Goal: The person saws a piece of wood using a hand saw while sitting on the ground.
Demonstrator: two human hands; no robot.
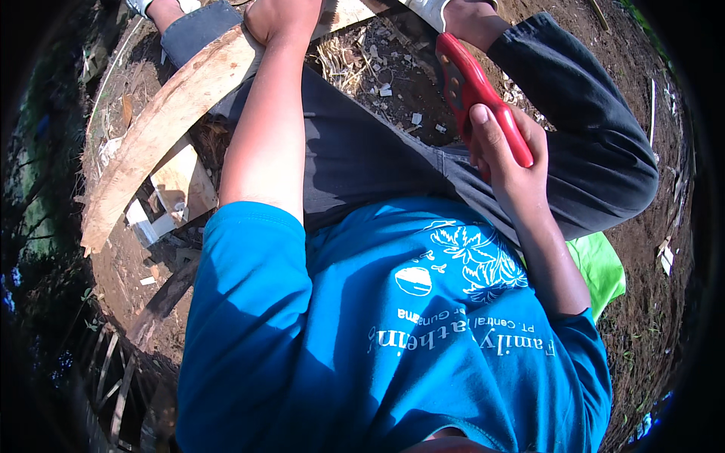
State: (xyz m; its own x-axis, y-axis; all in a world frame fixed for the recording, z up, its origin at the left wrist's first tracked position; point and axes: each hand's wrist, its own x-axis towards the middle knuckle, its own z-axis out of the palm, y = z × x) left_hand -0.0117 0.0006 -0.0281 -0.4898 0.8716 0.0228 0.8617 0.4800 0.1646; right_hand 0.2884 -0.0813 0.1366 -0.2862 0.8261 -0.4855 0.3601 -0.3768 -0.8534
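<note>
My right hand (512,155) is wrapped round the red handle of a hand saw (470,79), thumb lying along its side. The dark blade runs up and left from the handle, partly in shade, and its far end leaves the picture. At the top edge my left hand (283,19) is closed on a long pale wooden plank (170,106); its fingertips are hidden. The plank slants from the lower left up across my leg, looking curved near the rim. Past my left hand, light wood continues toward the saw blade.
Below the plank lie cut wood pieces (185,185) and a dark branch (162,302). Wood chips (385,89) and straw-like shavings (340,64) litter the soil between my legs. My bent leg (604,143) is beside the saw; bright green fabric (600,264) lies by my right elbow.
</note>
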